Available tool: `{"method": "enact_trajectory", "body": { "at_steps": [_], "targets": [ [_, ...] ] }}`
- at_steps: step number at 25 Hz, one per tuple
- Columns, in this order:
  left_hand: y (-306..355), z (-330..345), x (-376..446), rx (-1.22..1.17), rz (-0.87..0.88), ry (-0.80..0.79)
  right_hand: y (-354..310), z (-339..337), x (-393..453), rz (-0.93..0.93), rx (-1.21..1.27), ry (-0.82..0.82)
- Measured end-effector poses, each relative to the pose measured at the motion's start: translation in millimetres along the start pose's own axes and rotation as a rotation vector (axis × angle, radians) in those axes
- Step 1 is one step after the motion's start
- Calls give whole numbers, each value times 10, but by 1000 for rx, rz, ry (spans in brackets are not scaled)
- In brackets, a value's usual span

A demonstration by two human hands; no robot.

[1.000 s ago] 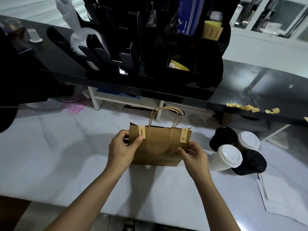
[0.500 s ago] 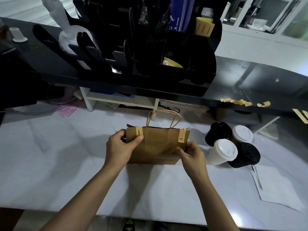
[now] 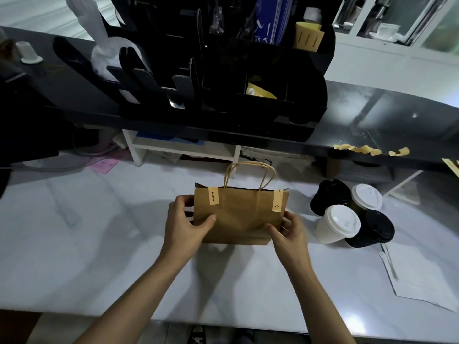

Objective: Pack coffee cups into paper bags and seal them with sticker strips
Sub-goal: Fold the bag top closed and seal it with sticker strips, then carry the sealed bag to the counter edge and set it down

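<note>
So there's a brown kraft paper bag with twisted paper handles (image 3: pixel 239 214) standing upright on the white marble-look counter (image 3: pixel 99 244), pretty much dead centre. Both hands are on it. The left hand (image 3: pixel 185 225) grips the bag's left edge, thumb across the front face and fingers curled round the side. The right hand (image 3: pixel 289 232) does the same on the lower right corner, thumb on the front, fingers wrapped behind.

The top of the bag is folded shut, with two pale tan sticker strips over the edge: the left sticker strip (image 3: pixel 213 196) has small black text on it, the right sticker strip (image 3: pixel 277 200) has a little round mark near its bottom end.

Just to the right of the bag sits a cluster of four lidded coffee cups, close together: a white paper cup with a white lid (image 3: pixel 339 223) in front, a black cup (image 3: pixel 329 194) behind it, another white-lidded cup (image 3: pixel 367 196) at the back right, and a second black cup (image 3: pixel 375 228) at the front right.

More curled tan sticker strips (image 3: pixel 357 149) are stuck along the black shelf edge (image 3: pixel 248 135) above. A white sheet of paper (image 3: pixel 422 276) lies on the counter, far right.
</note>
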State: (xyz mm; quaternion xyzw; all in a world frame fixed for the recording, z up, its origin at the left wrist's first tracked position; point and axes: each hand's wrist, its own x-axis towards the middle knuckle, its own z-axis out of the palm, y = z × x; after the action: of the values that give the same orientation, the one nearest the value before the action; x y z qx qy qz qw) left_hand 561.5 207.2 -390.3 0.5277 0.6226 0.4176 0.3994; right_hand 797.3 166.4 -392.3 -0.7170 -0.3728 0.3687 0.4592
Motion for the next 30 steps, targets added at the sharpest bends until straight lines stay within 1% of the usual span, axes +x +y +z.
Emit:
{"method": "enact_trajectory", "body": {
  "at_steps": [5, 9, 12, 16, 20, 23, 27, 30],
  "targets": [
    [-91, -65, -73, -33, -5, -89, 18, 103, -44, -12, 26, -12],
    [-7, -111, -74, -45, 38, -80, -29, 101, -109, -60, 51, 19],
    [117, -121, -85, -67, 88, -81, -109, 52, -178, -93, 75, 77],
    [326, -69, -125, -72, 161, -102, -247, -82, -260, -125, 137, 120],
    [522, -2, -170, -108, 209, -119, -367, -245, -338, -204, 153, 160],
    [656, 39, -233, -116, 224, -127, -447, -381, -407, -242, 174, 155],
    [841, 99, -307, -134, 300, -146, -540, -563, -488, -289, 185, 150],
    [963, 182, -387, -130, 324, -147, -562, -758, -548, -303, 179, 160]
  ]
}}
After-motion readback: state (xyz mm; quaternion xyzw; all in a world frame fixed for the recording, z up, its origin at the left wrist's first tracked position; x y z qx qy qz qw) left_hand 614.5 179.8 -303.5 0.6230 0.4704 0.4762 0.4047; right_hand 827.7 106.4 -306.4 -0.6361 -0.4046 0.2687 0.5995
